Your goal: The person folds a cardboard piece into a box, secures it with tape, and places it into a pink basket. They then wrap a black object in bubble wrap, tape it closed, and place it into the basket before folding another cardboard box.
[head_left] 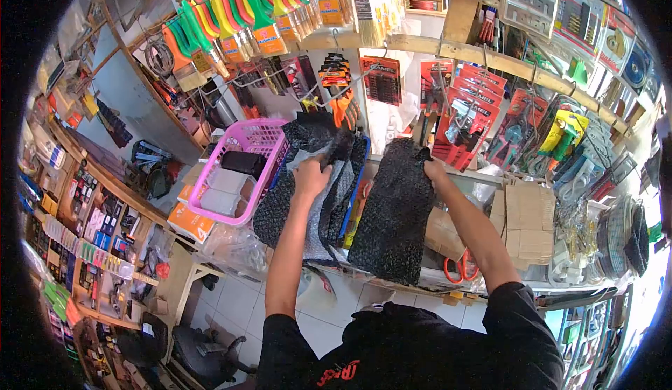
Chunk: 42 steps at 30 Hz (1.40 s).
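Observation:
My left hand (312, 178) is closed on black bubble wrap (280, 204), which lies in a crumpled, layered heap at the middle of the counter. Further right, my right hand (435, 171) grips the top right corner of a separate flat black bubble wrap sheet (393, 215). That sheet hangs down over the counter's front edge. Between the two pieces a blue edge and something yellow show. Close to the left heap stands a pink basket (245, 132) with white packets and a black item inside.
Orange-handled scissors (460, 269) lie right of the sheet, near cardboard boxes (530, 223). An orange and white box (187, 220) sits under the basket. Paintbrushes (266, 29) and carded tools (465, 113) hang above the counter.

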{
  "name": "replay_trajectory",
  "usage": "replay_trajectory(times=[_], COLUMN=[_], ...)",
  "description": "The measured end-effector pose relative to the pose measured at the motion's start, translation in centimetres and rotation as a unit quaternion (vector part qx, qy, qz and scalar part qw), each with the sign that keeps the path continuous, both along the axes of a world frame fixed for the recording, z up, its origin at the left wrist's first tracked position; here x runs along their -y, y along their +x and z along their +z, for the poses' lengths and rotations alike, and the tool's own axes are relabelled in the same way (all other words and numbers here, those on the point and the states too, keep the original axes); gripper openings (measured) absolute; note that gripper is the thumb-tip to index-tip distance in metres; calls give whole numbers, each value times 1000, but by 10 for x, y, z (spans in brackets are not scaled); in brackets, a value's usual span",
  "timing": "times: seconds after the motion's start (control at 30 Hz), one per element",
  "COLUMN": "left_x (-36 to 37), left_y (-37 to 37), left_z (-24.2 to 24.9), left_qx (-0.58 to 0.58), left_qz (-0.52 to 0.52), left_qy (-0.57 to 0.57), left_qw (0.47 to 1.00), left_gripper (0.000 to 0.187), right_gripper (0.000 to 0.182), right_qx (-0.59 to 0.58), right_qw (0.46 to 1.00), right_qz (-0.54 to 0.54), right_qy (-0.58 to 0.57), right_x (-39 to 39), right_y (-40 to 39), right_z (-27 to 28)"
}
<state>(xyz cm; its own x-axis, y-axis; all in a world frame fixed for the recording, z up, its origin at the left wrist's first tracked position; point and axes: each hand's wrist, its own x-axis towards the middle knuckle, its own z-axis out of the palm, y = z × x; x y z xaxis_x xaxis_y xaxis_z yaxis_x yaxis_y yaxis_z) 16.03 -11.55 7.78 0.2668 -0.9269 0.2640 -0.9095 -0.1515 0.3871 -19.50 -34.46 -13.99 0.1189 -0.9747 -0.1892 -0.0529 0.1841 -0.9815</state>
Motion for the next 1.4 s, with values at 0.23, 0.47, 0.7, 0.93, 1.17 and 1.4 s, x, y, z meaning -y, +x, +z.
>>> replay_trajectory(times=[0.23,0.47,0.7,0.93,1.17,1.4], left_x=[-42,-126,-138,-138,-130,-118], left_y=[-27,-161,-190,-190,-204,-227], left_z=[3,1,-115,-130,-133,-138], left_qx=[103,-19,64,75,92,68], left_qz=[-16,-320,-266,-259,-243,-234], left_qy=[-50,-142,92,11,0,20], left_qw=[993,937,958,963,966,970], left_gripper=[75,66,68,68,70,71], right_gripper=[44,53,84,88,83,75], right_qx=[43,50,-528,-531,-505,-356], right_qw=[998,997,833,770,797,884], right_qz=[32,65,24,185,183,122], right_qy=[31,14,-165,-300,-276,-278], right_x=[50,61,-144,-307,-343,-337], right_y=[-10,-24,-46,-119,-144,-154], right_z=[-41,-78,119,231,215,245])
